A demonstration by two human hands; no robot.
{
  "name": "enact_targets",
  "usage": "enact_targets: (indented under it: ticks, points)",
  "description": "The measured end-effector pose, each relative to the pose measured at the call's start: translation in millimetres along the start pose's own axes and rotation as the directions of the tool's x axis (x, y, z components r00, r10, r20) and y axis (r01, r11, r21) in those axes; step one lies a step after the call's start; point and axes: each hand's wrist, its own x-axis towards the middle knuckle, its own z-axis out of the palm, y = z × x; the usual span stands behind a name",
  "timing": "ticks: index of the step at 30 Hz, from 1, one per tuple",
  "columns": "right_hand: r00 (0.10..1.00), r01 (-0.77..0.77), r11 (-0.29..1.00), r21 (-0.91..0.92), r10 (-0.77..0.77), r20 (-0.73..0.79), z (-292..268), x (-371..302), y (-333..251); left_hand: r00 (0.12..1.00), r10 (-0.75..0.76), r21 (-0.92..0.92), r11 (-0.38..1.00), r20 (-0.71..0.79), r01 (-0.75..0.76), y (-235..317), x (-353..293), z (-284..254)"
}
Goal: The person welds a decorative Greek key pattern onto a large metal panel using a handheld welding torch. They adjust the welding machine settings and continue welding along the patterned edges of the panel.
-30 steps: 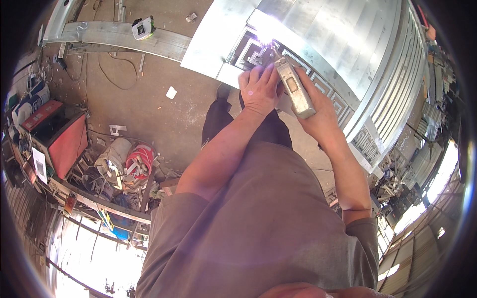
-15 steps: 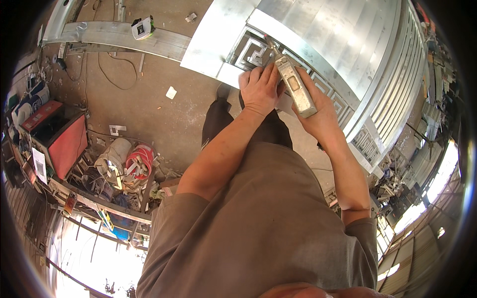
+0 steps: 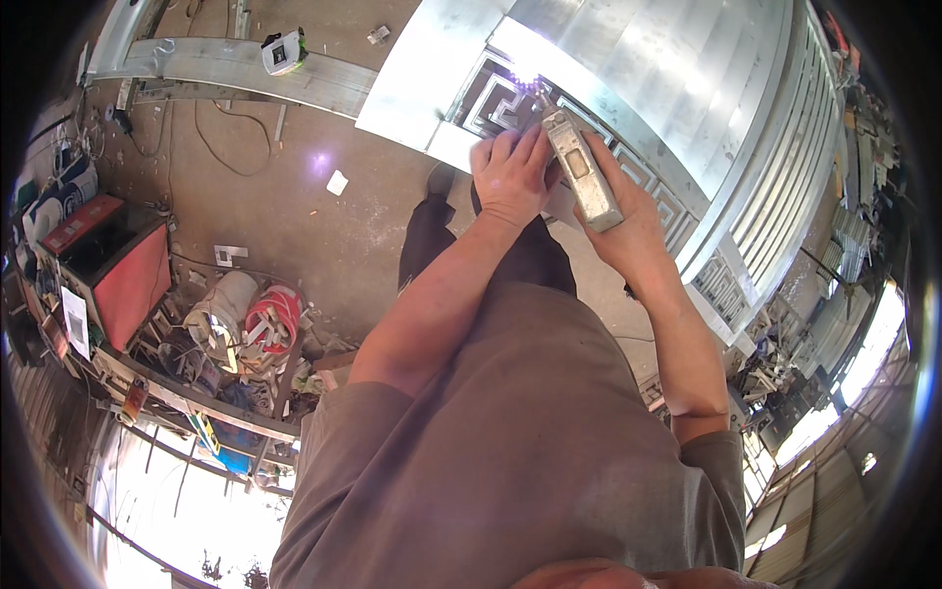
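Observation:
My right hand [image 3: 628, 221] is wrapped round a worn, pale metal welding gun [image 3: 585, 177], which points away from me. A bright white-violet glow [image 3: 525, 77] burns at its nozzle, on the frame of a silvery metal panel [image 3: 579, 64]. Beside the gun's front end, my left hand [image 3: 512, 177] is closed with its fingers bent over the near edge of the panel. What those fingers grip is hidden. Under the nozzle runs a strip of angular, maze-like metal fretwork [image 3: 496, 103] set into the panel.
A metal beam [image 3: 334, 86] with a white-and-green tape measure [image 3: 284, 52] on it lies at far left. On the left stand a red-and-black box [image 3: 132, 285] and a red bucket [image 3: 273, 316] of offcuts. A cable [image 3: 231, 172] loops over the floor.
A bright white-violet glow has appeared at the welding gun's nozzle, where only a tiny reddish point showed before. Both hands and the gun have stayed almost in place.

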Motion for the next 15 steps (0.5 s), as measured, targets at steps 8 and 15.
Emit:
enact_targets:
  ticks: [8,15]
  points:
    - [0.999,0.047,0.998,0.035,-0.047,-0.002,-6.7,-6.6,-4.3,1.000,0.015,0.007,1.000,-0.017,-0.014,-0.4,0.2,-1.0]
    - [0.999,0.051,0.996,0.067,-0.050,-0.011,-5.3,0.5,-0.4,1.000,-0.004,0.017,1.000,-0.028,0.005,1.6,1.6,-0.6]
